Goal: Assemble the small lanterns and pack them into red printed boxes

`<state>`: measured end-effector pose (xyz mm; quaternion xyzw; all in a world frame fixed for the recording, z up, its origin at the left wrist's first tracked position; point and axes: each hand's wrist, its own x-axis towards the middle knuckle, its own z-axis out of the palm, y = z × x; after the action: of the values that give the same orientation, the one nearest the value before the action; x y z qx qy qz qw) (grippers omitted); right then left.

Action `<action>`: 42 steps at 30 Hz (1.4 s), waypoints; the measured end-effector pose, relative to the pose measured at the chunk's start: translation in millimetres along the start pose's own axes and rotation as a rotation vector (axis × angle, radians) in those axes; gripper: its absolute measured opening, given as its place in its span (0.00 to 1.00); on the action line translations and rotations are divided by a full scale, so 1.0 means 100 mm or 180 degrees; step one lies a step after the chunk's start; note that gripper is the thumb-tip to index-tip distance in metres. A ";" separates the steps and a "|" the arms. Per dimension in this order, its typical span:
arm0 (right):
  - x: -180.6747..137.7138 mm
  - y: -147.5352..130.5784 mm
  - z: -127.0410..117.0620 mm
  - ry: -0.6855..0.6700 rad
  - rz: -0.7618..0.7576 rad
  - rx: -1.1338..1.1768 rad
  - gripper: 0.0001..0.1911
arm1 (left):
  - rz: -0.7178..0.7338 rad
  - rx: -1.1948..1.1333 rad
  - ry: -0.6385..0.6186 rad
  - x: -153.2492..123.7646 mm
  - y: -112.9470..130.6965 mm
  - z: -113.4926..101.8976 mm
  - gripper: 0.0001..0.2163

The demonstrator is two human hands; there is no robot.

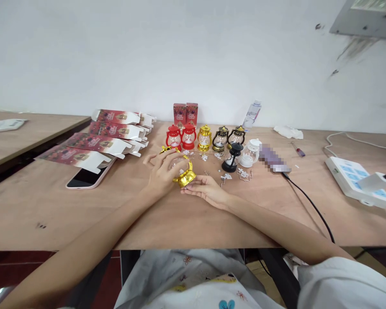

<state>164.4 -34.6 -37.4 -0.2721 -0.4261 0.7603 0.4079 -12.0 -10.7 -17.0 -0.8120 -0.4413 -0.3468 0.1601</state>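
Observation:
A small gold lantern point(185, 177) with a clear globe is tilted in the air above the table, its base toward me and to the right. My left hand point(162, 172) is closed around the globe and frame, covering much of them. At the base, the fingers of my right hand point(209, 191) are pressed to the underside; whether a small part sits between them is hidden. Just beyond stand red lanterns point(189, 138), another gold lantern point(204, 139), dark bronze lanterns point(220, 140), a black lantern point(232, 159) and a white lantern point(251, 153).
Small metal pieces point(243, 173) lie near the lanterns. Printed boxes point(96, 143) and a phone point(88, 177) are at left. Two red boxes point(179, 115) stand behind. A bottle point(252, 114), screwdriver point(299, 151), cabled phone point(274, 159) and power strip point(357, 180) are at right.

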 end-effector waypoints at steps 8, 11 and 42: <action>0.00 0.00 -0.02 0.0118 0.0005 0.0000 0.15 | -0.0098 0.0006 0.0019 0.01 0.02 0.00 0.11; -0.01 -0.01 -0.02 0.0109 -0.0002 0.0074 0.17 | -0.0208 -0.0020 0.0035 0.01 0.03 0.00 0.11; -0.11 -0.08 -0.19 0.0074 -0.4618 -0.4932 0.08 | -0.0634 -0.0543 -0.0496 -0.01 0.08 0.07 0.17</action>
<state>187.8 -33.7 -39.1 -0.1457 -0.8507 -0.1467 0.4833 -2.8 -12.0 -22.8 -0.7993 -0.4997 -0.3332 0.0206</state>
